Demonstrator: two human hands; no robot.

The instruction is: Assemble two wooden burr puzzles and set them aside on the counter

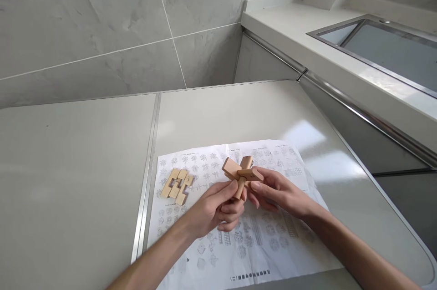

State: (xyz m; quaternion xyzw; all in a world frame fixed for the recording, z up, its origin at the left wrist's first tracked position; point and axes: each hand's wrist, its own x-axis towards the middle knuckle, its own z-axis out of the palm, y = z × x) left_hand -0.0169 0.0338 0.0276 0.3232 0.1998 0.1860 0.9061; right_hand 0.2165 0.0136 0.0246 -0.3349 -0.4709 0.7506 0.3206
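Observation:
A wooden burr puzzle, made of crossing rounded pieces, is held up above a printed sheet. My left hand pinches its near, lower part between thumb and fingers. On the other side my right hand is closed on the right end of the puzzle, thumb below and index finger behind. Several flat notched wooden pieces lie together on the left part of the instruction sheet, which is covered in small diagrams and upside-down text.
The sheet lies on a pale table with a metal seam strip left of it. A grey tiled wall stands behind. At right runs a white counter with a metal-framed sink.

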